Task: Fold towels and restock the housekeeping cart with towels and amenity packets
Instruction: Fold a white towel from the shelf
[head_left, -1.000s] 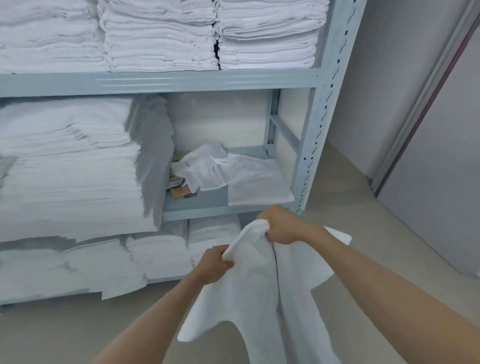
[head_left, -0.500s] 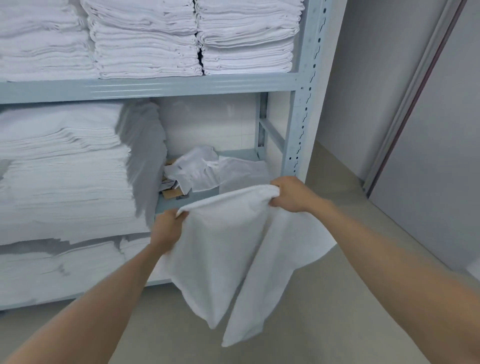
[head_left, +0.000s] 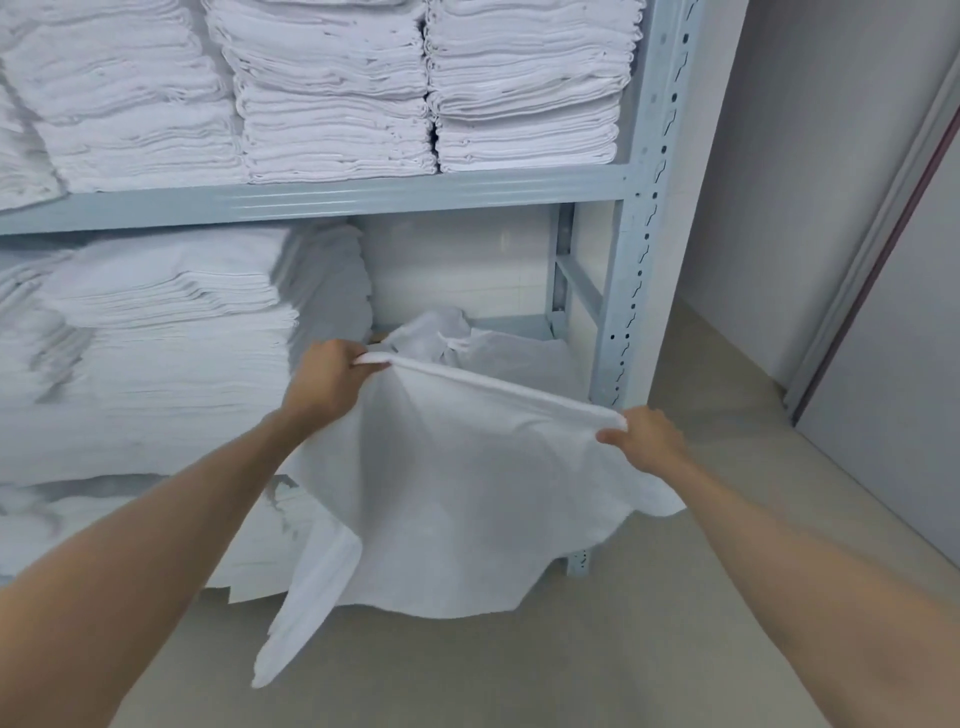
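A white towel (head_left: 467, 493) hangs spread out in front of the metal shelving. My left hand (head_left: 327, 384) grips its upper left corner. My right hand (head_left: 649, 441) pinches the upper right corner. The top edge is stretched taut between both hands, and the rest of the cloth drapes down with one long corner trailing at the lower left. The towel hides part of the middle and lower shelves behind it.
A grey metal shelving unit (head_left: 639, 270) holds tall stacks of folded white linen (head_left: 332, 93) on the upper shelf and more at the left (head_left: 145, 338). Loose white cloths (head_left: 467, 338) lie on the middle shelf. Beige floor (head_left: 519, 675) and a grey wall with a door (head_left: 883, 312) are at the right.
My hands have moved apart, from bunched together to wide, pulling the towel's top edge straight. The towel has opened out and risen in front of the shelf.
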